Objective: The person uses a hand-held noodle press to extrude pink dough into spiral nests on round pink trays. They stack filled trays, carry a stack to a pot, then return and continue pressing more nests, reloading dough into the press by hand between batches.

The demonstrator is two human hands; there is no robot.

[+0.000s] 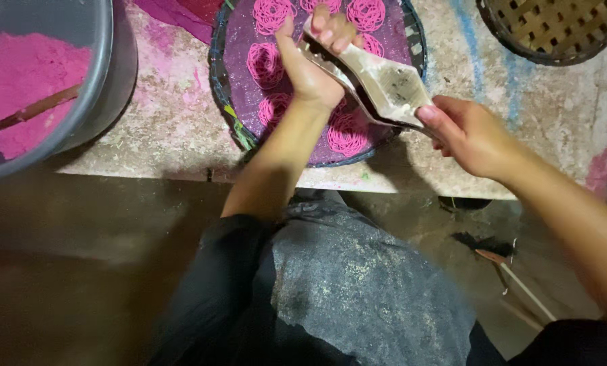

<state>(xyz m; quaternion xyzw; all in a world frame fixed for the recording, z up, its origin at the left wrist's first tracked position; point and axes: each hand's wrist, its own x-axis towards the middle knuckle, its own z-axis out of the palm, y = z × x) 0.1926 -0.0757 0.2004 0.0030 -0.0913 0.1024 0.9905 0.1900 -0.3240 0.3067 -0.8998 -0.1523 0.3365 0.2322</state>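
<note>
Dark trousers [344,285], dusted with pale flour, fill the foreground where a person sits at a low, stained work surface [174,129]. Above the knees both bare hands work a metal press [378,78], a hinged tool of dull silver held out over a round woven tray [225,102]. The left hand [310,57] wraps around the far end of the press, fingers [330,30] curled tightly over its top so the head stays steady above the tray. The right hand [469,135] grips the near handles, fingers closed around them, apparently to squeeze the two arms together.

The tray carries a purple cloth on which pink noodle nests [266,64] lie in separate lacy coils, set apart from one another, likely so they do not stick. The press hangs directly over the tray's right half, between finished coils, with another nest [347,132] just under the person's left wrist.

At far left a grey tub [79,108] holds pink dough [25,81], with a brown stick [32,112] resting in it, kept within easy reach of the tray. A second woven basket [554,27] sits at the upper right corner, well apart from the hands. Thin sticks [520,285] lie on the floor at lower right.
</note>
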